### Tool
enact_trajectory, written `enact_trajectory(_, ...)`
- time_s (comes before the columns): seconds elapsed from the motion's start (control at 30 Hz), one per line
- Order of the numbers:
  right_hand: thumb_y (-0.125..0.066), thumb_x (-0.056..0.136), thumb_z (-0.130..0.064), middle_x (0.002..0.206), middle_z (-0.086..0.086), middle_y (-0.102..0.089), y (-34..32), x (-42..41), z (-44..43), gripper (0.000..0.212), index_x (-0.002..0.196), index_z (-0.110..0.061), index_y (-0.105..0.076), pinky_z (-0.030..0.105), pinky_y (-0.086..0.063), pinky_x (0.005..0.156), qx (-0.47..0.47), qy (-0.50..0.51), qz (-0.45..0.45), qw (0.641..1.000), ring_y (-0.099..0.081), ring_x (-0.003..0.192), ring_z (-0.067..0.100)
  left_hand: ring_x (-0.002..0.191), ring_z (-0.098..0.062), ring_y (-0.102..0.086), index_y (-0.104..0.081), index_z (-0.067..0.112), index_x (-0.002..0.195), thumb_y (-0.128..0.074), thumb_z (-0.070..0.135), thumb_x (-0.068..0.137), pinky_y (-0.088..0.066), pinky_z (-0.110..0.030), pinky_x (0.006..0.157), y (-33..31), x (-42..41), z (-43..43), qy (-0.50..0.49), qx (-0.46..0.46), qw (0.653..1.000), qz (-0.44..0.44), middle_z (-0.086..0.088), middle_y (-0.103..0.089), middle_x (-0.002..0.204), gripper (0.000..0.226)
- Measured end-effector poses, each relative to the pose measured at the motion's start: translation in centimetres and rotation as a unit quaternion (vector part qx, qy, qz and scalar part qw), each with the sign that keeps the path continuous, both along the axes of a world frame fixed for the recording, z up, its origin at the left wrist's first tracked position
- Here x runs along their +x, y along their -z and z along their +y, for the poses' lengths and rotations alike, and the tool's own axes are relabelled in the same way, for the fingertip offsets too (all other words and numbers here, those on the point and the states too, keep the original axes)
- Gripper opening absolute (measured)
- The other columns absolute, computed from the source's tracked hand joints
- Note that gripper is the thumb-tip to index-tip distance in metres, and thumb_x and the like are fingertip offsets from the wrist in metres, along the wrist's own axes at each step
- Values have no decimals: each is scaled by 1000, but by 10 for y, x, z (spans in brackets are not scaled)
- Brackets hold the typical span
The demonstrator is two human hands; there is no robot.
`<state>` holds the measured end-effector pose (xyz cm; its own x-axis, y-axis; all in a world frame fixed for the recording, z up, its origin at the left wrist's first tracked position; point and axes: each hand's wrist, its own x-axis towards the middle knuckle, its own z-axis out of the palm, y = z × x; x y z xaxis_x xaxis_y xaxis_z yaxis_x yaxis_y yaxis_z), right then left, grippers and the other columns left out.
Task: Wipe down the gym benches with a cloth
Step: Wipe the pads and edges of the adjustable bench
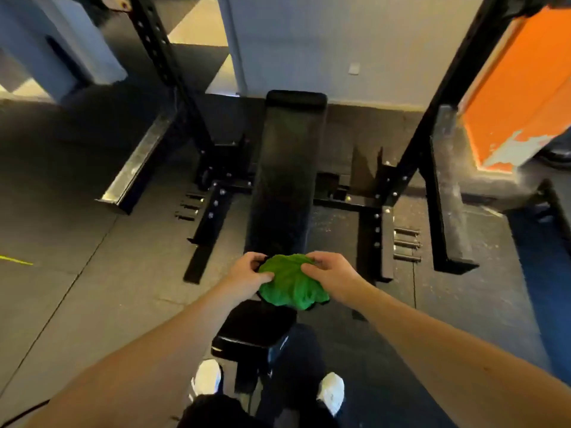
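Note:
A black padded gym bench (287, 168) runs away from me in the middle of the view, its small seat pad (256, 327) nearest to me. A crumpled green cloth (290, 281) sits bunched over the near end of the long back pad. My left hand (247, 271) pinches the cloth's left side with curled fingers and thumb. My right hand (330, 271) grips its right side the same way. Both forearms reach forward from the bottom corners.
The bench stands inside a black steel rack with uprights (167, 72) left and right and base rails (210, 230) on the dark rubber floor. Steel pins (406, 245) jut from the right rail. An orange pillar (522, 97) stands at right. My white shoes (207, 378) flank the seat.

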<state>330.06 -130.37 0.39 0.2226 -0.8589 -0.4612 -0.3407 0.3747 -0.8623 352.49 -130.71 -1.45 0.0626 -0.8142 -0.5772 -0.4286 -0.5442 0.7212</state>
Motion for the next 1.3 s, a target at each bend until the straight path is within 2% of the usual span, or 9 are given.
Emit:
enact_trajectory(0.13,-66,99,-16,101,11,-76,-23,0,-7,13,108,-12,-74,31,-59,80,-4,-77,-2,997,-73,95,26,85,-15,-59,-59,9,115,-77,1,83,-45,-11,56,-17,-21,37,-108,-39,993,-9,-6,-60,104,38)
enact_trajectory(0.23,-64,100,-19,99,9,-76,-31,6,-3,11,104,-16,-73,29,-58,76,-12,-153,12,988,-72,92,22,88,-15,-65,-69,12,99,-76,8,87,-48,-20,69,-25,-28,67,-130,-43,990,41,-1,-69,93,15)
enact_trajectory(0.37,-63,99,-13,95,6,-72,-39,15,15,9,106,-9,-69,30,-56,80,-23,-215,15,976,-69,88,19,90,-12,-71,-74,16,100,-75,5,81,-53,-22,83,-28,-41,111,-107,-80,986,100,2,-77,89,22)
enact_trajectory(0.67,-74,92,-20,98,2,-67,-60,3,74,14,100,-17,-62,28,-49,74,-146,-314,125,930,-63,94,18,85,-19,-68,-67,24,86,-78,19,87,-51,-34,77,-23,-60,191,-170,-132,977,-11,-1,-70,85,12)
enact_trajectory(0.87,-78,88,-26,158,-3,-36,-62,-23,101,22,104,-25,-63,45,-38,115,-123,-322,129,930,-36,143,22,93,-26,-67,-65,15,95,-71,10,89,-50,-36,79,-38,-90,218,-176,-127,976,-2,-10,-70,94,10)
enact_trajectory(0.97,-82,82,-13,141,0,-55,-60,-33,103,46,123,-21,-62,44,-49,107,-45,-325,73,942,-53,130,23,93,-25,-68,-66,15,98,-70,8,89,-53,-38,82,-44,-102,224,-182,-131,975,-2,-10,-71,95,12)
enact_trajectory(1.07,-87,75,-9,114,5,-66,-45,-40,100,51,116,-19,-58,44,-58,95,-25,-336,53,940,-65,107,23,92,-21,-68,-66,14,102,-71,9,90,-54,-37,84,-43,-114,224,-204,-134,970,-21,-6,-70,96,14)
enact_trajectory(1.17,-90,72,-13,116,6,-66,-20,-48,92,62,123,-18,-56,47,-58,96,-4,-340,35,940,-65,109,24,88,-14,-65,-65,16,104,-74,14,90,-52,-28,74,-32,-132,221,-240,-126,960,-69,0,-68,94,17)
enact_trajectory(1.3,-86,77,-14,116,5,-66,31,-59,79,54,122,-22,-58,47,-57,97,35,-362,8,932,-65,108,23,90,-18,-66,-65,21,98,-77,20,89,-55,-36,81,20,-150,218,-311,-95,943,-72,-2,-69,94,15)
